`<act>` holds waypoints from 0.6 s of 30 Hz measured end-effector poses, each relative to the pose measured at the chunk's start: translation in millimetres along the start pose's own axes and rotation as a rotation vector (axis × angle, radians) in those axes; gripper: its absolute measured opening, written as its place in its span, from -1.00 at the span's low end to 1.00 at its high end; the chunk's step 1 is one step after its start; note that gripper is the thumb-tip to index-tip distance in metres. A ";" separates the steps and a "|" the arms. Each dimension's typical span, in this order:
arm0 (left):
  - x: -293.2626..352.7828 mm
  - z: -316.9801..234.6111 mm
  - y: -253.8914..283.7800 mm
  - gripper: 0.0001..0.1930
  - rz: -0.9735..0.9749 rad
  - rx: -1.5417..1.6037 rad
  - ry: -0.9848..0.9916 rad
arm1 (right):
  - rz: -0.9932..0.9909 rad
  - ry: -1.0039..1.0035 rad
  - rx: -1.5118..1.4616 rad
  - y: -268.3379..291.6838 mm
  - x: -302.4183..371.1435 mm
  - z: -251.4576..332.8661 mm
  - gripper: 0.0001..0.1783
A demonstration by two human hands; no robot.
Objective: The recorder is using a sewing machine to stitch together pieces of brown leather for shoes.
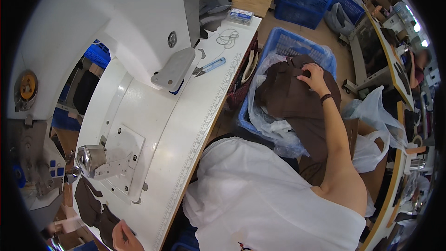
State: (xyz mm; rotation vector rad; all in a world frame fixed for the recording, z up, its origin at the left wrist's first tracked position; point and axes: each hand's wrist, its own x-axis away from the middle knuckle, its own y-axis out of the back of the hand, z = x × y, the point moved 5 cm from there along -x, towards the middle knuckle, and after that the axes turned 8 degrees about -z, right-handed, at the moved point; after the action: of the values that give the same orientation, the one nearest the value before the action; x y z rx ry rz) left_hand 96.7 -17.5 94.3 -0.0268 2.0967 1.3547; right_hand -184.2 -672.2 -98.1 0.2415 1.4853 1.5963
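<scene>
Our white worktop (186,125) stands left of a blue basket (288,41). Brown cloth (281,95) fills it, long axis running toward us and over the near rim. Smaller brown pieces (88,204) lie on the worktop. Our right hand (313,78), the nearer, rests atop the cloth, fingers curled; whether they pinch, we cannot tell. Our left hand (125,238) is beside the pieces, its grip unclear.

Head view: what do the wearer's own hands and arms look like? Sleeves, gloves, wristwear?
Right hand: no glove, thin dark wristband. Right forearm: no sleeve over it. White top on the body. Left hand: no glove; wrist and sleeve out of view.
</scene>
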 end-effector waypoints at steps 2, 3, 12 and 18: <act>-8.7 -6.4 -15.6 -0.86 0.138 0.116 -0.046 | -0.067 0.054 -0.047 8.0 7.0 5.1 -0.51; -12.8 -15.7 -19.0 -0.92 0.143 0.117 -0.019 | -0.130 0.120 -0.099 15.4 8.7 19.3 -0.55; -29.7 -113.4 -42.7 -0.57 0.200 0.765 -0.333 | 0.107 0.653 -0.574 163.6 3.7 344.5 -0.73; -40.7 -123.6 -40.2 -0.56 0.338 0.672 -0.306 | 0.694 1.056 -1.485 143.3 58.4 474.7 -0.52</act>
State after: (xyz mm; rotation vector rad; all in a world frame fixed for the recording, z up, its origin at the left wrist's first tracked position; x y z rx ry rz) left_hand 81.9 -151.2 115.9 0.7898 2.2367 0.6960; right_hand 36.3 -282.5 122.9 -1.1959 0.3659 3.1919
